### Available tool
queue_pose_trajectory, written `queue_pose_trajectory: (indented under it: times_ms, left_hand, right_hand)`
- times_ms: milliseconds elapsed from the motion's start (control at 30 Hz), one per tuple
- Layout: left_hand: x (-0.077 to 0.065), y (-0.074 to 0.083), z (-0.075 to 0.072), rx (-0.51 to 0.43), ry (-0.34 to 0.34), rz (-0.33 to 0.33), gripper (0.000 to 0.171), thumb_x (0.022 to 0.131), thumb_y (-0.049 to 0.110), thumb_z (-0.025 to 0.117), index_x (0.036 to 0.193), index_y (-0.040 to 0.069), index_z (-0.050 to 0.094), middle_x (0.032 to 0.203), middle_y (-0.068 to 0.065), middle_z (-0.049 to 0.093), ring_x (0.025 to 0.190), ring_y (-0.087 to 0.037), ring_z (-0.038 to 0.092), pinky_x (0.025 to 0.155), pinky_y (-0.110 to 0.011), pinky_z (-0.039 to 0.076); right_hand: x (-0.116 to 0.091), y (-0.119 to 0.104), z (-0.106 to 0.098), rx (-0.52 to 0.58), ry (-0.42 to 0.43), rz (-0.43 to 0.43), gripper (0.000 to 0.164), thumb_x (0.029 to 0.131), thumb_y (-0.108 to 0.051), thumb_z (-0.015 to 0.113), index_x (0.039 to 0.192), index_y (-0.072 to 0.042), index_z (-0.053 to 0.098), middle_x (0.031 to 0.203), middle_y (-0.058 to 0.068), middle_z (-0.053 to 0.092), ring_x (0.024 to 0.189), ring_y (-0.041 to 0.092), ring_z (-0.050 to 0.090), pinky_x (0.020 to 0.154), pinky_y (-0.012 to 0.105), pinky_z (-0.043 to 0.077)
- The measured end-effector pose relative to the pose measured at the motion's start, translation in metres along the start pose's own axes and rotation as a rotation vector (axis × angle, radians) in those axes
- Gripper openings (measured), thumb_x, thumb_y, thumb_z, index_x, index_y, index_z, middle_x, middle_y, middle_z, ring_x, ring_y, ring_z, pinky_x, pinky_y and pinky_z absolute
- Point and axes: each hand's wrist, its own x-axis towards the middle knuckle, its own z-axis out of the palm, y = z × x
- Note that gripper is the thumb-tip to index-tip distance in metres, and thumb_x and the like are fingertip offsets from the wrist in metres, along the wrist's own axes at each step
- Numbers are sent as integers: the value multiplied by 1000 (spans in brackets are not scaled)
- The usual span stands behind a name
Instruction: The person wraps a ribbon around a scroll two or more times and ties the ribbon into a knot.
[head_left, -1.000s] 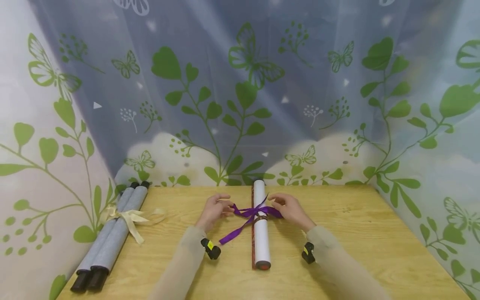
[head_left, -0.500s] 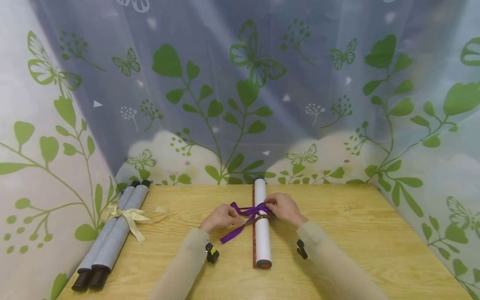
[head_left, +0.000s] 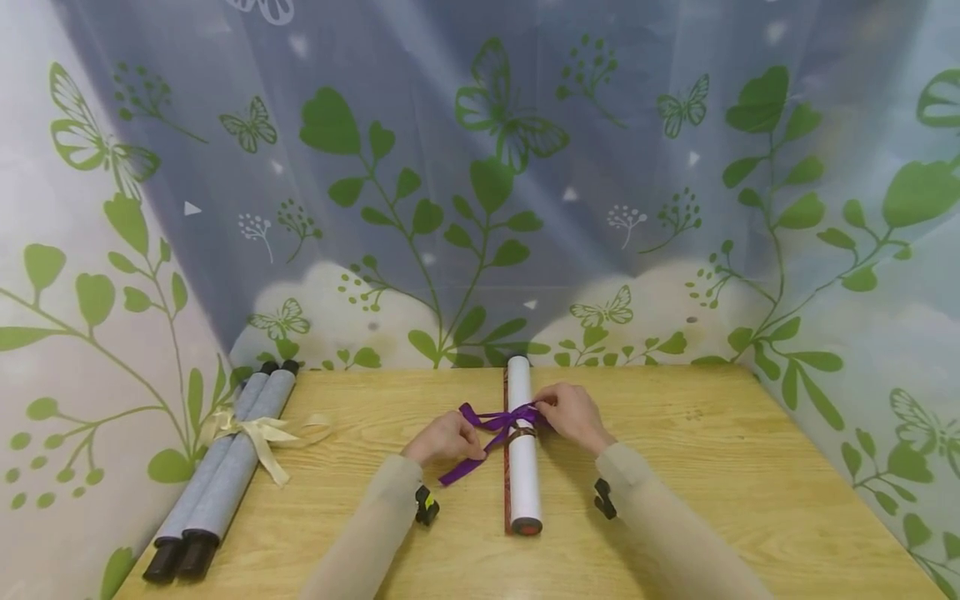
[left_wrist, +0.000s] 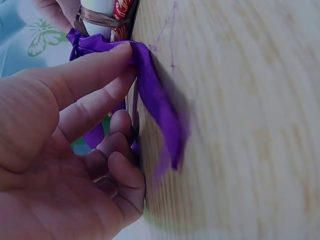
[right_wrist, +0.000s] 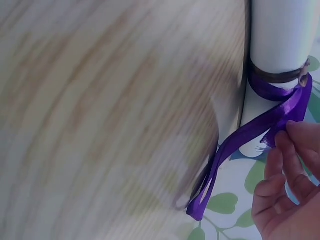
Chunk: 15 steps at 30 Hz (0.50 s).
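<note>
A white rolled scroll point(head_left: 525, 487) with a dark end cap and a red patterned strip along its left side lies lengthwise on the table. A purple ribbon point(head_left: 517, 417) is tied around it in a bow, just beyond a thin brown cord point(head_left: 522, 432). On the left, my left hand point(head_left: 447, 439) pinches the ribbon's hanging tail point(left_wrist: 157, 102) between thumb and finger. My right hand point(head_left: 572, 414) pinches a short ribbon end on the other side, near the knot; in the right wrist view a purple loop point(right_wrist: 232, 142) hangs beside the roll.
Two grey scrolls point(head_left: 247, 450) with black ends lie side by side at the table's left, tied with a cream ribbon point(head_left: 258, 435). Behind the wooden table point(head_left: 675, 467) hangs a curtain point(head_left: 420, 208) printed with leaves and butterflies. The white scroll's far end reaches close to it.
My left hand has come down and toward the scroll, onto the ribbon's tail. My right hand has moved in to the knot and then slightly outward with the ribbon end.
</note>
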Motion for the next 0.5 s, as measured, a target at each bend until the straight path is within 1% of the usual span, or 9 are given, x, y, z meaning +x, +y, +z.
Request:
queue_pose_trajectory:
  times_ms: [133,267,367,500]
  left_hand:
    - [0,3,2,-15,6,-47,13,84,8,75,75,0,72,67,0,65,59,-10,47,55,-21,38]
    - [-2,4,4,-38,16,-91,13,85,7,73,76,0,70,70,-2,66,60,-11,49,56,-22,39]
    - [-4,5,6,-32,25,-91,14,85,7,73,74,0,70,69,-2,65,61,-12,49,55,-22,39]
    - [-4,5,6,-32,35,-86,14,85,6,73,73,-1,70,69,-3,64,61,-12,48,54,-22,38]
  right_hand:
    - [-4,5,-6,9,-6,2,10,90,-19,68,93,-17,78,95,0,75,83,16,65,73,37,52]
    - [-9,10,-12,45,-13,14,10,89,-18,68,93,-15,78,92,1,75,81,15,64,74,37,51]
    - [-13,15,-15,86,-24,9,10,89,-16,68,93,-12,77,92,3,75,82,16,65,77,38,52]
    - [-18,19,-18,112,-58,-31,11,89,-14,68,93,-9,77,90,4,75,81,16,66,78,38,53]
